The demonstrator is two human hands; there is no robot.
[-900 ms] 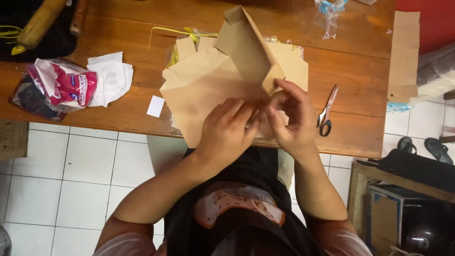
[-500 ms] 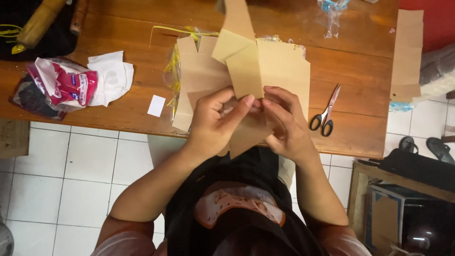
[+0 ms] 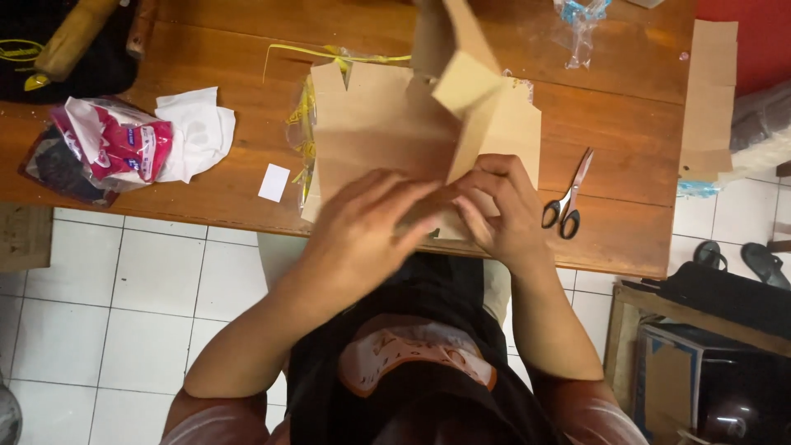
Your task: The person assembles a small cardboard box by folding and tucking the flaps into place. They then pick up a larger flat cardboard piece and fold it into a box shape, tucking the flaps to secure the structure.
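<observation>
A crumpled pink-and-white bag (image 3: 115, 144) lay at the wooden surface's (image 3: 626, 132) left. At centre, the left hand (image 3: 362, 231) and right hand (image 3: 503, 210) closed their fingers on a brown cardboard cutout (image 3: 379, 132) near the front edge, one flap raised. Scissors (image 3: 567, 198) lay just right.

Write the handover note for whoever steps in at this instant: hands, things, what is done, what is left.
Left hand: on the near edge of the brown cardboard piece, pressing it to the wooden table.
Right hand: gripping the same cardboard by the raised flap.
Things: scissors right of the hands; spare cardboard strip at the far right edge; small white slip and crumpled bags to the left.
Done: sheet cut with notches, one flap up.
Left: the other panels lie flat, unfolded.
</observation>
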